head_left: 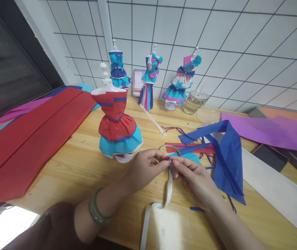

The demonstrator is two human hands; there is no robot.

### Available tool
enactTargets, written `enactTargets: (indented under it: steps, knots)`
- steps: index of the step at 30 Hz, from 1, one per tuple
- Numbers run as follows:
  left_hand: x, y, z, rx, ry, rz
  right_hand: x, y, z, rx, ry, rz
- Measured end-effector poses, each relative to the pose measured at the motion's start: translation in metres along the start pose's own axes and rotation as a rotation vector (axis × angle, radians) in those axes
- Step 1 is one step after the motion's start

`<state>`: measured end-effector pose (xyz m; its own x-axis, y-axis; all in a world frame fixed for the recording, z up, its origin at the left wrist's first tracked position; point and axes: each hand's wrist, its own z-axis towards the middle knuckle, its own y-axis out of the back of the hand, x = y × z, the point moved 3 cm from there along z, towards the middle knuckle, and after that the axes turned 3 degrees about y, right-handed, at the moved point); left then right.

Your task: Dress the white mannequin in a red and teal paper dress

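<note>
Both the left hand [152, 166] and right hand [194, 177] had a small red-and-blue fabric piece [169, 160] pinched, over the wooden desk's [85, 180] middle. A dressed white mannequin [108, 83] stood left of them.

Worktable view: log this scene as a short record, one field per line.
Left hand: pinching small red-and-blue piece
Right hand: pinching the same piece
Below hands: white ribbon
Nearest mannequin: dressed in red over turquoise
Behind: three dressed mannequins, glass cup
Left side: red sheet
Right side: blue cloth, purple sheet
</note>
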<state>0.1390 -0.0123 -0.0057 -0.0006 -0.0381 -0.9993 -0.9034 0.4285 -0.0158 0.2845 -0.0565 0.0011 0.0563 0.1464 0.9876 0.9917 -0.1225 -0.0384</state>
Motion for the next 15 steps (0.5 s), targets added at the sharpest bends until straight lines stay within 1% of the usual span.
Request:
enactTargets:
  steps: [3,5,7,11,15]
  knots:
    - [-0.001,0.0,0.0,-0.011,-0.006,0.055,0.007,0.003,-0.003,-0.125,0.229,-0.191]
    - [-0.004,-0.001,0.0,-0.012,-0.013,0.113,0.01,0.001,-0.007,-0.124,0.372,-0.317]
    - [-0.008,-0.002,-0.001,-0.023,-0.039,0.173,0.012,-0.001,-0.009,-0.091,0.464,-0.423]
    - [-0.017,-0.004,-0.004,-0.025,-0.11,0.261,0.013,-0.004,-0.011,-0.071,0.571,-0.545]
    - [-0.02,-0.004,-0.004,-0.013,-0.119,0.289,0.013,-0.003,-0.011,-0.065,0.565,-0.54]
